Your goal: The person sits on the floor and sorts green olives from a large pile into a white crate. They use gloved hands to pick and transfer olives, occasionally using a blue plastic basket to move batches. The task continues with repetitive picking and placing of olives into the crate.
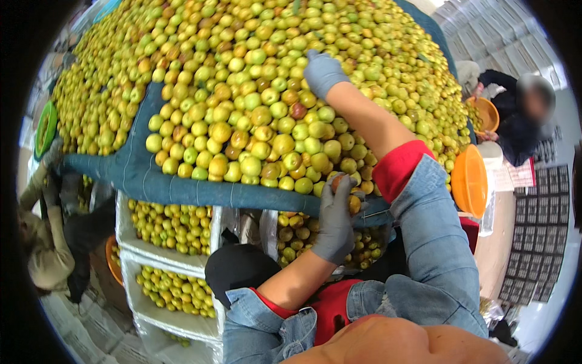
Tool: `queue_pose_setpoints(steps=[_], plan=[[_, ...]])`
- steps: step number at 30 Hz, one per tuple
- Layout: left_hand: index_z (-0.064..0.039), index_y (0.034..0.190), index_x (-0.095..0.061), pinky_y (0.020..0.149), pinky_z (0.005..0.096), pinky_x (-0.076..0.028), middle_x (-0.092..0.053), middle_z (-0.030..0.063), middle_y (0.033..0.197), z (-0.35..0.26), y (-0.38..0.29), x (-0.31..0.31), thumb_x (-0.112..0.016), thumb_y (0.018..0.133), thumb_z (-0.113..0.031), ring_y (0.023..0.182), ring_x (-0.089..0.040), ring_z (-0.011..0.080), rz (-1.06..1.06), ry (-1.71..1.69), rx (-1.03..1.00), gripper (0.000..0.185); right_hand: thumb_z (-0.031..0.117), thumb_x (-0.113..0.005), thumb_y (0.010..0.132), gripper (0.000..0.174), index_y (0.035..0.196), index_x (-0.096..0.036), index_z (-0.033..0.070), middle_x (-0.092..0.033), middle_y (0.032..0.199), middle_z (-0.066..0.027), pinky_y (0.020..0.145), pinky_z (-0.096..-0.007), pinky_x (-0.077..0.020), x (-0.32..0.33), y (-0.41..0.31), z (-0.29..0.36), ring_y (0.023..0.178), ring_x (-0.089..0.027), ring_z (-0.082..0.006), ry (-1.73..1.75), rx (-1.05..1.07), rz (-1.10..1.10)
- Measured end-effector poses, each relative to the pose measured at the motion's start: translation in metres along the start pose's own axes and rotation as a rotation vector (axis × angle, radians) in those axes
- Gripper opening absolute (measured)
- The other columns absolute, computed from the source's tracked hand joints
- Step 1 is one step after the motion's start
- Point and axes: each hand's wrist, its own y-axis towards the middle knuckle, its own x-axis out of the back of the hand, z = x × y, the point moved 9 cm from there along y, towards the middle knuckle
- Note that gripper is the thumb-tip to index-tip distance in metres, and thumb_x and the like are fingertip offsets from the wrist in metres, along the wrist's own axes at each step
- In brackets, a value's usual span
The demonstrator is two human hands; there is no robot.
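A large heap of yellow-green jujubes (pixel 254 100), some with reddish-brown patches, spreads over a table padded with blue quilted cloth (pixel 204 193). My left hand (pixel 335 227), in a grey glove, is at the padded front edge with its fingers curled around a reddish-brown jujube (pixel 337 183). A yellow-orange jujube (pixel 354 204) shows beside those fingers. Farther up the heap, my right hand (pixel 324 75), also gloved in grey, rests among the fruit with its back to me. Its fingertips are mostly hidden, so whether it grips one is unclear.
White lined crates (pixel 170 264) of jujubes stand below the edge at left; another container of fruit (pixel 291 236) sits under my left hand. An orange basin (pixel 469 181) is at right. A person (pixel 514 123) holds another basin; a second person (pixel 50 245) works at left.
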Motion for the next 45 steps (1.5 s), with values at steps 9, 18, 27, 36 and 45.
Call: queue_pose_setpoints(steps=[9,18,27,36,45], plan=[[-0.014,0.116,-0.051,0.077,0.0336,-0.049,-0.055,0.0016,0.109,-0.003,0.004,0.004,-0.055,0.094,-0.038,0.092,-0.057,0.0157,-0.016,0.034,-0.024,0.033,0.026,-0.075,0.077,0.032,0.106,-0.068,0.018,-0.05,0.114,-0.015,0.078,-0.0388,-0.0548,0.005,-0.037,-0.008,0.097,-0.059,-0.0325,-0.169,0.249,0.036],[-0.011,0.119,-0.048,0.081,0.0372,-0.049,-0.055,0.005,0.11,0.0,0.012,0.003,-0.055,0.094,-0.034,0.096,-0.055,0.0195,-0.006,0.082,-0.047,0.035,0.051,-0.067,0.08,0.069,0.134,-0.05,0.012,-0.053,0.11,-0.0114,0.08,-0.0344,-0.0485,0.042,-0.15,-0.112,0.093,-0.057,-0.0226,1.092,-0.201,-0.026],[-0.013,0.116,-0.054,0.09,0.0486,-0.049,-0.058,0.0061,0.11,0.025,0.01,0.0,-0.056,0.093,-0.019,0.1,-0.057,0.0229,0.162,0.115,0.105,0.024,0.044,-0.062,0.088,0.064,0.138,-0.041,0.009,-0.053,0.109,-0.0058,0.053,-0.0243,-0.049,0.025,-0.323,-0.21,0.081,-0.059,-0.0129,1.848,-0.417,0.006],[-0.016,0.113,-0.056,0.092,0.0484,-0.045,-0.062,0.0028,0.104,0.073,-0.019,-0.023,-0.06,0.089,-0.014,0.097,-0.057,0.0217,0.112,0.353,0.227,0.024,0.047,-0.067,0.083,0.083,0.146,-0.03,0.008,-0.041,0.141,-0.0135,0.096,-0.0388,-0.0409,-0.001,-0.396,-0.253,0.128,-0.041,-0.0259,2.039,-0.508,-0.05],[-0.004,0.115,-0.054,0.099,0.0477,-0.043,-0.055,0.0097,0.112,0.201,-0.066,-0.238,-0.053,0.096,-0.02,0.104,-0.053,0.0243,0.485,0.721,0.145,0.025,0.038,-0.079,0.074,0.086,0.141,-0.037,0.004,-0.049,0.134,-0.0179,0.1,-0.0336,-0.0391,0.01,-0.434,-0.281,0.124,-0.046,-0.0241,2.106,-0.54,-0.313]])
